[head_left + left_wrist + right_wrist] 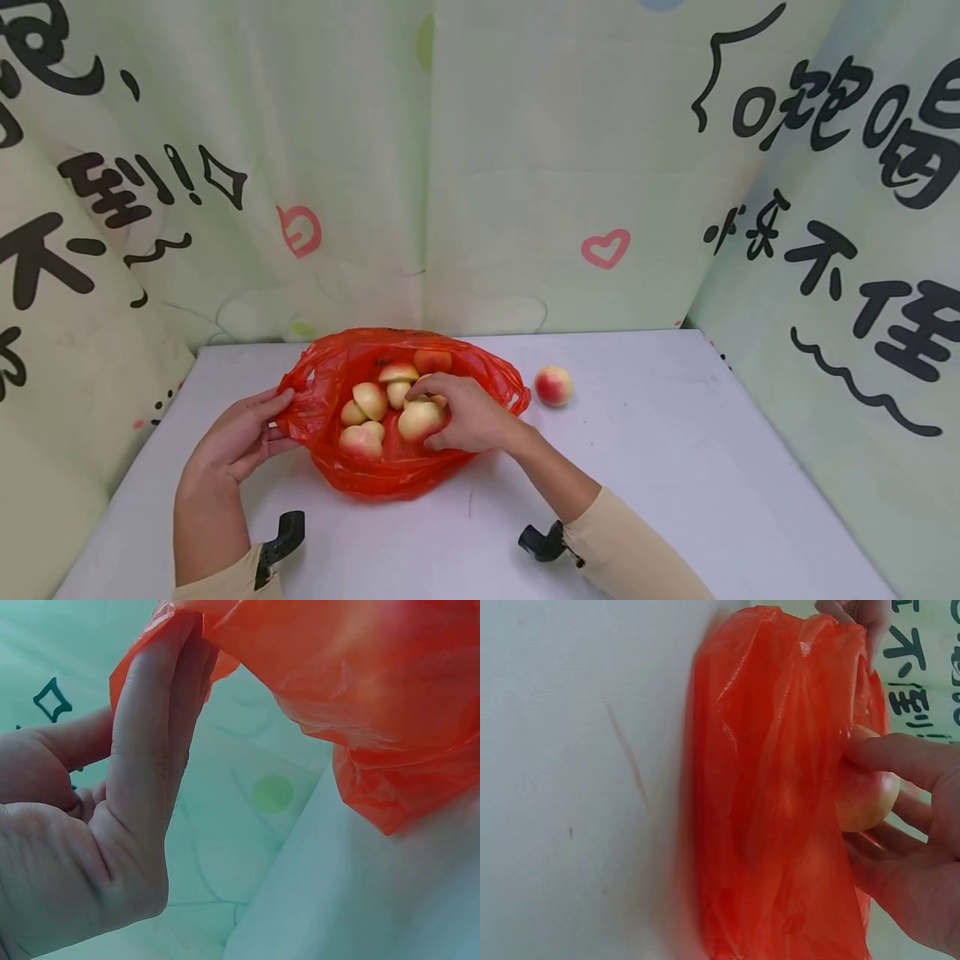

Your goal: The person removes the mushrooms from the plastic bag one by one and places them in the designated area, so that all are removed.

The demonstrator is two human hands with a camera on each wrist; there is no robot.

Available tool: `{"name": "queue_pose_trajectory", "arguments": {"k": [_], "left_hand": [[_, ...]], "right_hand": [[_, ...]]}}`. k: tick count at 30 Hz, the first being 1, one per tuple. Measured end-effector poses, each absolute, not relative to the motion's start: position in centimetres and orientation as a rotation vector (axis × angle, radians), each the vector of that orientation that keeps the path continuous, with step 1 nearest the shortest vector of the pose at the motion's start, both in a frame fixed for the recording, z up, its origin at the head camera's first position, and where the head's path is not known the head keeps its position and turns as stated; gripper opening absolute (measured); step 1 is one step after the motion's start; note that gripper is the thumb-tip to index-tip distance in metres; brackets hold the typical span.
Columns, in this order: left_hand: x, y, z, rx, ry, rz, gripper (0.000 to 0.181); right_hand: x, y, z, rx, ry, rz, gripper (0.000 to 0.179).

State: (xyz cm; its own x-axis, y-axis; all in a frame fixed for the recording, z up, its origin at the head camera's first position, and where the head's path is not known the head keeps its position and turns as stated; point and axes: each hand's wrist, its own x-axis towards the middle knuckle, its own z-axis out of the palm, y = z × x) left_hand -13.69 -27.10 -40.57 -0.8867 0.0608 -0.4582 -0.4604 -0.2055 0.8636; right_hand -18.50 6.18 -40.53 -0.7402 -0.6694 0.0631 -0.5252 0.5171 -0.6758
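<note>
A red plastic bag [337, 475] lies on the table with its mouth spread open. My left hand [236, 433] pinches the bag's left rim between thumb and fingers; in the left wrist view the fingers [142, 735] run up under the red film. Inside the bag, my right hand [472, 412] grips a pale yellow and pink peach [877, 799], thumb on one side and fingers on the other. Around it in the bag are a mushroom-shaped piece [397, 377] with a tan cap, a pinkish peach [360, 443] and several other pale rounded pieces [370, 400].
One red and yellow peach [553, 386] sits on the white table [675, 467], just right of the bag. A pale green printed curtain [510, 167] stands behind the table and along both sides. A black wrist mount [542, 542] sticks out from the right sleeve.
</note>
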Motion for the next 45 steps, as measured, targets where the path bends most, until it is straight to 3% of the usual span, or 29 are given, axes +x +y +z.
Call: {"name": "queue_pose_trajectory", "arguments": {"k": [45], "left_hand": [[-13.6,-27.6,-40.6,-0.436,1.698,2.151,0.081]], "right_hand": [[-16.7,12.4,-38.2,-0.846,2.606,-1.289,0.057]]}}
